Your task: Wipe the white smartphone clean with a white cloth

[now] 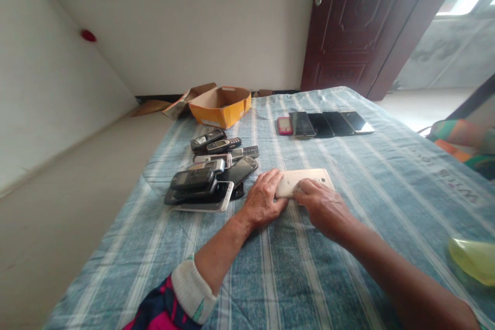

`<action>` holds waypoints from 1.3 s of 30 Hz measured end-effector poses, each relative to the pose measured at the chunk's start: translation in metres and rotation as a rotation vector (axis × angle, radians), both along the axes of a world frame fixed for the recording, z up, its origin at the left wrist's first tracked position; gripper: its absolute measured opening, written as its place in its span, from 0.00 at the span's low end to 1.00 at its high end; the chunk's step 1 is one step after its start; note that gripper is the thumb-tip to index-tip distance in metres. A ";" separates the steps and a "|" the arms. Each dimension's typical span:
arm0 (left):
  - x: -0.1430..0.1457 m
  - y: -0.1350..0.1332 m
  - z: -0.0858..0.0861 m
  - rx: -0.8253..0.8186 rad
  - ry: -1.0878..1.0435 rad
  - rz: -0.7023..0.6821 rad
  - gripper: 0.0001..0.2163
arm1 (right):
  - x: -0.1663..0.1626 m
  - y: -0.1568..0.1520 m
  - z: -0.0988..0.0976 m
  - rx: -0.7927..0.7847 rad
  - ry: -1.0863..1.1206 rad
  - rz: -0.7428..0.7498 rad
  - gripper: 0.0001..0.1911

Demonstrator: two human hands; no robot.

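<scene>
A pale gold smartphone (pixel 288 184) lies back up on the striped cloth in front of me. My left hand (pixel 266 193) is closed round its left end, thumb along the near edge. My right hand (pixel 319 203) has its bunched fingers pressed on the phone's back. Something small and whitish seems to be under those fingertips, too hidden to name. Left of my hands is a heap of old mobile phones, with a black phone (pixel 191 180) on top and a white-edged smartphone (pixel 225 197) below. A dark touchscreen phone (pixel 243 171) leans near my left hand.
An open orange cardboard box (pixel 224 113) stands at the table's far left. Several dark smartphones (pixel 302 125) lie in a row at the far side, beside a small pink-red device (pixel 284 125). A yellow-green translucent object (pixel 474 260) rests at the right edge of the blue striped tablecloth (pixel 386 206).
</scene>
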State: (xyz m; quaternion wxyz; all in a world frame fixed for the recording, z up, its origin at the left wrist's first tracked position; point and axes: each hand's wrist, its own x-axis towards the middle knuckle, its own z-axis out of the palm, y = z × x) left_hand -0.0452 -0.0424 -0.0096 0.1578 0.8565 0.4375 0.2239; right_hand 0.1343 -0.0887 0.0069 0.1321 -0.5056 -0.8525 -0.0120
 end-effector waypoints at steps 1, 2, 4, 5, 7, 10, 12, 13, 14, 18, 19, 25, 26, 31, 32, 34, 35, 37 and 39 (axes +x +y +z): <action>0.000 0.000 0.000 0.002 0.001 -0.003 0.27 | 0.001 0.000 0.000 0.003 0.002 0.004 0.09; 0.000 0.000 0.000 0.005 0.003 -0.006 0.27 | 0.001 0.000 0.000 0.008 0.006 0.005 0.09; 0.000 0.000 -0.001 0.013 0.005 -0.011 0.27 | 0.001 0.000 0.001 0.015 0.015 0.006 0.09; 0.000 0.000 -0.001 0.015 0.007 -0.011 0.27 | 0.002 0.000 0.001 0.011 0.018 0.008 0.09; 0.000 0.000 -0.001 0.014 0.008 -0.007 0.27 | 0.002 0.001 0.001 -0.009 0.016 0.012 0.10; 0.001 0.000 0.000 0.006 0.011 -0.008 0.27 | 0.002 0.001 0.001 -0.021 0.018 0.020 0.11; 0.001 0.000 0.000 0.004 0.006 -0.012 0.27 | 0.002 0.002 0.001 -0.020 0.025 0.023 0.10; 0.001 0.000 -0.001 0.002 0.001 -0.013 0.27 | 0.002 0.002 0.001 -0.023 0.028 0.024 0.10; 0.000 0.000 -0.001 0.001 -0.004 -0.013 0.27 | 0.003 0.003 0.001 -0.031 0.029 0.022 0.10; 0.000 0.000 0.001 -0.013 -0.015 -0.004 0.27 | 0.011 0.007 0.004 -0.090 0.026 -0.055 0.13; 0.000 0.000 0.002 -0.019 -0.016 0.000 0.26 | 0.014 0.008 0.004 -0.101 0.032 -0.090 0.14; 0.010 0.005 0.010 -0.032 -0.042 0.111 0.21 | 0.027 0.017 0.001 -0.100 0.144 -0.181 0.17; 0.012 0.006 0.011 -0.040 -0.047 0.133 0.21 | 0.028 0.018 -0.002 -0.090 0.167 -0.183 0.17; 0.020 0.009 0.017 -0.115 -0.053 0.220 0.20 | 0.032 0.025 -0.014 -0.060 0.287 -0.154 0.18; 0.021 0.009 0.017 -0.129 -0.052 0.227 0.20 | 0.033 0.026 -0.016 -0.056 0.312 -0.150 0.18; 0.022 0.010 0.018 -0.150 -0.052 0.241 0.21 | 0.035 0.028 -0.019 -0.047 0.351 -0.143 0.18; 0.022 0.011 0.019 -0.156 -0.054 0.249 0.21 | 0.036 0.029 -0.020 -0.044 0.366 -0.137 0.18; 0.023 0.012 0.019 -0.163 -0.053 0.266 0.22 | 0.038 0.030 -0.021 -0.044 0.391 -0.123 0.18; 0.025 0.012 0.020 -0.166 -0.048 0.281 0.22 | 0.038 0.030 -0.021 -0.045 0.412 -0.120 0.18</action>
